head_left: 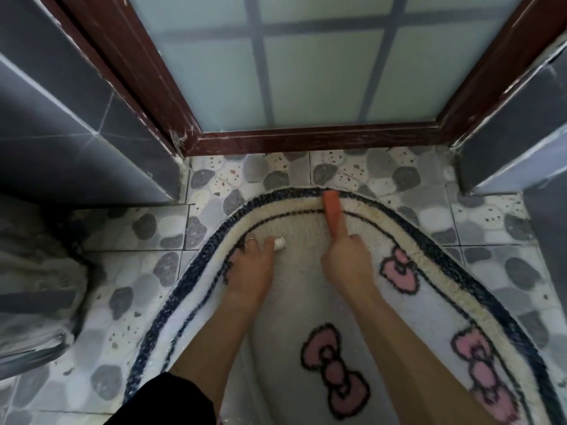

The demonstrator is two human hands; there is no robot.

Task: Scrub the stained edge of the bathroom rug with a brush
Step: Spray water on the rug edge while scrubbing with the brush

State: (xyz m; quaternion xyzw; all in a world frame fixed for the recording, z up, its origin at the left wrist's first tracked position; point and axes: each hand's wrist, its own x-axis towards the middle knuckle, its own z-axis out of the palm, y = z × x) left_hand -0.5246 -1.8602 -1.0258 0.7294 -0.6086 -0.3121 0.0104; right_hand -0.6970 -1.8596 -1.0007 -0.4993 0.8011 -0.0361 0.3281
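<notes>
The oval bathroom rug [291,302], pale with a navy border and pink bows, lies on pebble-patterned floor tiles [414,185], its rounded far end near the dark red door threshold [306,138] but apart from it, with a strip of bare tile between. The right hand [349,262] grips the handle of an orange brush [332,210], whose head lies across the cream band at the rug's far edge, reaching the navy border. Yellowish staining [371,211] speckles that band just right of the brush and on down the right side. The left hand [253,265] rests palm down on the rug, grasping nothing, one fingertip in a white wrap [279,242]. Grey wall tiles [92,148] close in on both sides of the door, leaving open floor left and right of the rug.
</notes>
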